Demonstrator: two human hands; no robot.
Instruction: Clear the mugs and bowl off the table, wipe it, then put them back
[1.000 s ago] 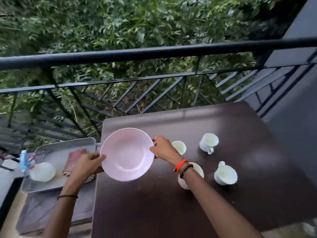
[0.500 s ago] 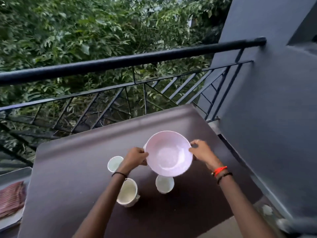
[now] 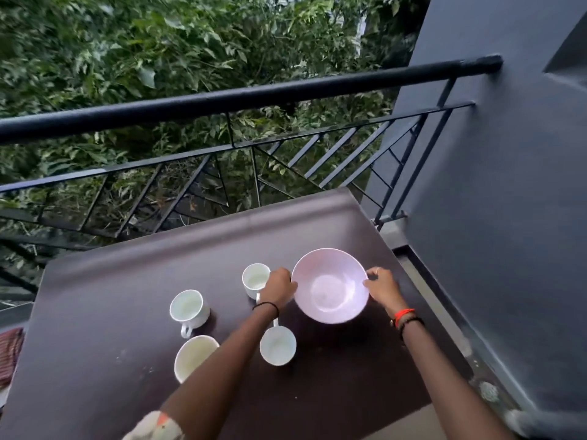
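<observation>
Evidently the putting-back is nearly done: four mugs [image 3: 189, 308] stand on the table [image 3: 111, 312], and the left hand [image 3: 279, 288] and right hand [image 3: 382, 288] curl their fingers round opposite rims of the bowl [image 3: 330, 285], low over the table's right part. Next, set it flat and let go. The right edge lies close; bare top spreads leftward.

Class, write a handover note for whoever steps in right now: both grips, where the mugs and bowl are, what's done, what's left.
Left grip and right grip hold the pink bowl by its rim, at the right side of the table.
Four white mugs stand on it, left of the bowl.
Striped cloth lies off the left edge.
Left: release the bowl. Wiping status unclear.
</observation>
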